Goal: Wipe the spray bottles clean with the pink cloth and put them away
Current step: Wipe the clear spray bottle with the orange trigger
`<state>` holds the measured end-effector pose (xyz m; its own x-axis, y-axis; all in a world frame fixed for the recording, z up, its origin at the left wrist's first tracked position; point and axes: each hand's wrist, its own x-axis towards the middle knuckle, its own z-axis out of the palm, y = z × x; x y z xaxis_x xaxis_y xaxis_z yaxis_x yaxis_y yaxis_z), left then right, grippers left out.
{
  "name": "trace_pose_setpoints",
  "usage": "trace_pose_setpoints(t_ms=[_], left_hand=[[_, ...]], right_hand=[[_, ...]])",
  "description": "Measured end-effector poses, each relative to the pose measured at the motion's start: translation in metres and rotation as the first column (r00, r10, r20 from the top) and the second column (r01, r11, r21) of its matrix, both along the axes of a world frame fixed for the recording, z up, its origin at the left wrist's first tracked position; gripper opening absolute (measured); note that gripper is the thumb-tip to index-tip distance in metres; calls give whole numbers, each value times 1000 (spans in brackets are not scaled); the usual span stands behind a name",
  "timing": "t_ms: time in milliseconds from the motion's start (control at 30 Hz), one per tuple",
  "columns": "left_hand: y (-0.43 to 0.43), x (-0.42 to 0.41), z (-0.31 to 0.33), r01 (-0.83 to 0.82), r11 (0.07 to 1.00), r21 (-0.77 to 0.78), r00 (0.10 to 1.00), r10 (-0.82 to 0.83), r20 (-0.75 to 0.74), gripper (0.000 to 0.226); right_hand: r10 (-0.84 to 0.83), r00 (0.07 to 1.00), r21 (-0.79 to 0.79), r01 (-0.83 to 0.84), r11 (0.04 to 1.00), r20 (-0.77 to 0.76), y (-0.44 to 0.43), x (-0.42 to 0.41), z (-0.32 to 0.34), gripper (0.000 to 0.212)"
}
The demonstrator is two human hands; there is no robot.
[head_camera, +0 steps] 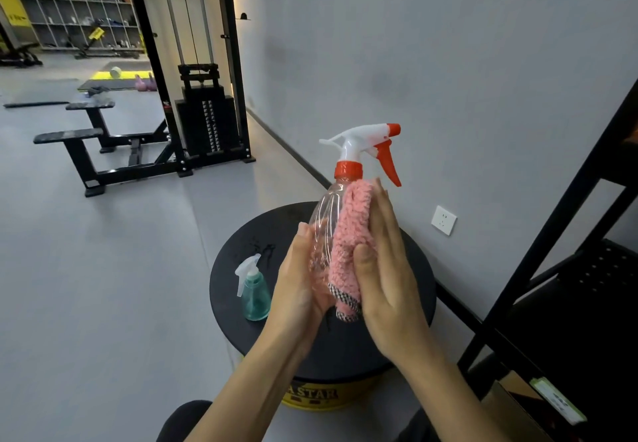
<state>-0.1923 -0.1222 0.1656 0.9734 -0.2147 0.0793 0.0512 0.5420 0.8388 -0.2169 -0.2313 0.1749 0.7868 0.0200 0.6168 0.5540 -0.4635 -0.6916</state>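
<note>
I saw the left hand (300,279) wrapped round the lower body of the clear spray bottle (324,214), held upright, orange-and-white trigger head (366,145) above both hands. The right hand (390,269) had straight fingers and pressed the pink cloth (348,238) onto the bottle's right side, thumb pinning the cloth. The cloth's checked hem hung below that palm. A small teal spray bottle (256,295) stood left of the left hand on the round black top (345,345) beneath both hands.
</note>
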Motion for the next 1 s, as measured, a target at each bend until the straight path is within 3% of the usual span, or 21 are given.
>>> trace_pose_setpoints(t_ms=[267,400,567,667,800,1000], left_hand=[[-2,4,5,-28,993,118,997,20,70,53],[-11,-3,4,10,999,38,1000,-11,6,51],[-10,-3,6,33,997,-73,999,-35,-32,50],[-3,0,6,16,998,-59,1000,-16,1,60],[1,3,1,-4,1000,-6,1000,4,10,54],[-7,-3,-3,15,1000,-27,997,-17,-76,69]], right_hand=[[-45,999,-1,45,999,-2,9,-9,-14,68],[-91,995,40,93,995,-39,1,11,17,79],[-35,999,28,36,999,-32,0,17,22,57],[18,1000,27,-17,999,-12,8,2,2,57],[-3,1000,30,3,1000,5,16,-7,-15,57],[-1,999,53,4,999,-53,0,15,22,50]])
